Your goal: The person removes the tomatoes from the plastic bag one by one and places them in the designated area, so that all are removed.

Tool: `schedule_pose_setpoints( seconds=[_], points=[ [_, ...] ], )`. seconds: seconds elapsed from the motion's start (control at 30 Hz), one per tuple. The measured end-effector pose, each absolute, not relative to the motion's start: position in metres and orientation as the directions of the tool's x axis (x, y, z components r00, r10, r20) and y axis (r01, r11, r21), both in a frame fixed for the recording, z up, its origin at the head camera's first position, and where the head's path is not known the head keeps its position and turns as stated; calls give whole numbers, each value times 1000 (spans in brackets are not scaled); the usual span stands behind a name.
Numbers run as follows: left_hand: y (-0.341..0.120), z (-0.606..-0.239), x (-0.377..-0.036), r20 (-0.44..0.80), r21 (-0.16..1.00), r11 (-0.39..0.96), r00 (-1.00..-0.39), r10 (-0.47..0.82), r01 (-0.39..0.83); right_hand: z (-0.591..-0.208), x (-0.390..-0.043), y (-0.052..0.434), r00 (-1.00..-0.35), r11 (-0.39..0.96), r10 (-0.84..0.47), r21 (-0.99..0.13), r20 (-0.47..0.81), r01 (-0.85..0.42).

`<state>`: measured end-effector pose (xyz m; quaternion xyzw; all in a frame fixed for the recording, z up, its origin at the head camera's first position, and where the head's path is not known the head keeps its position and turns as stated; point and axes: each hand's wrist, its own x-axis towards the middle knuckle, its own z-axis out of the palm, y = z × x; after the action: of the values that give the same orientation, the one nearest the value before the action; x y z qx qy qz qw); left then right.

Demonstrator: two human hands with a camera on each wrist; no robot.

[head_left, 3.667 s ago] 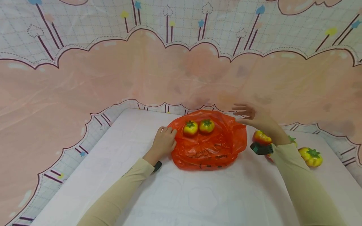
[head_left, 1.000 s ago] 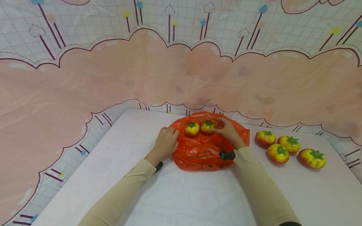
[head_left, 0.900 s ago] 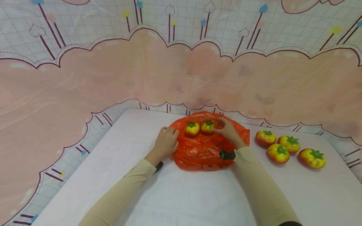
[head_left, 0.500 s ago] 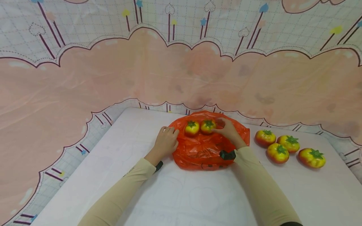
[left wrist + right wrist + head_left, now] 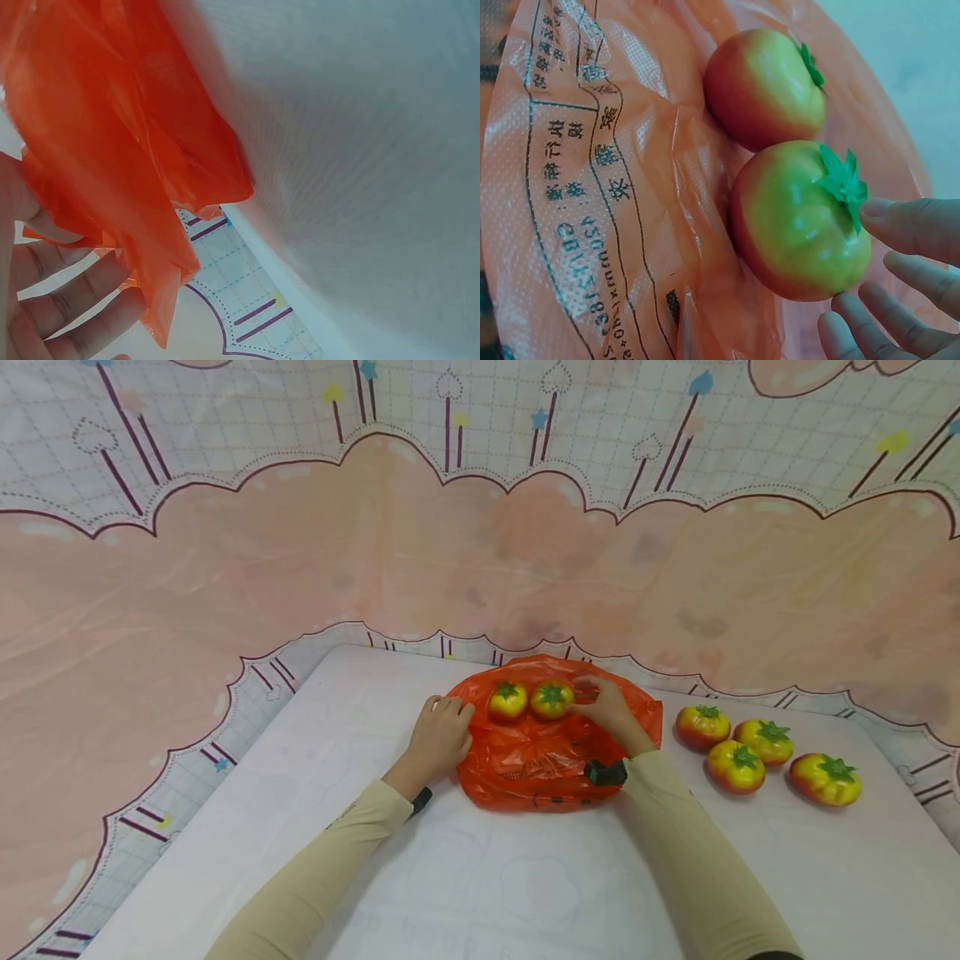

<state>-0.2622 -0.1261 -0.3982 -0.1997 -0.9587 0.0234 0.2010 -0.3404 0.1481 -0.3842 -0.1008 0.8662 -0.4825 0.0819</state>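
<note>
A red plastic bag [image 5: 540, 768] lies spread on the white table, with two red-and-yellow tomatoes [image 5: 507, 702] side by side on its far half. My left hand [image 5: 442, 731] pinches the bag's left edge; in the left wrist view the film [image 5: 90, 120] passes over the index finger while the other fingers extend past it. Beside the right-hand tomato [image 5: 802, 232] is my right hand [image 5: 915, 285], its fingers relaxed and spread. The thumb tip sits right at the green leaves, and the fingertips are at the tomato's lower side.
Several more tomatoes [image 5: 737, 767] with green leaves stand in a group to the right of the bag. Behind the table [image 5: 480, 877] hangs a pink cloth [image 5: 450, 560] with a cake and candle pattern.
From the air at the bag's upper right, my right hand has come down to the right-hand tomato. In the last half second that tomato tilts slightly and the fingers loosen. The left hand stays put.
</note>
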Motion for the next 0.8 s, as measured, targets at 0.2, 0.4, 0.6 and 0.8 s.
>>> schedule_pose_setpoints(
  seconds=[0.2, 0.4, 0.6, 0.8],
  points=[
    [-126, -398, -262, 371, -121, 921, -843, 388, 371, -387, -342, 149, -966, 536, -258, -836, -32, -116],
    [-126, -398, -262, 378, -124, 920, -839, 391, 372, -388, -342, 149, -964, 553, -265, -822, -20, -135],
    [-127, -398, -262, 382, -125, 920, -838, 390, 371, -389, -343, 148, -967, 570, -253, -813, -32, -122],
    [-127, -399, -264, 365, -124, 924, -849, 382, 362, -391, -344, 147, -964, 577, -265, -806, -29, -134]
  ],
)
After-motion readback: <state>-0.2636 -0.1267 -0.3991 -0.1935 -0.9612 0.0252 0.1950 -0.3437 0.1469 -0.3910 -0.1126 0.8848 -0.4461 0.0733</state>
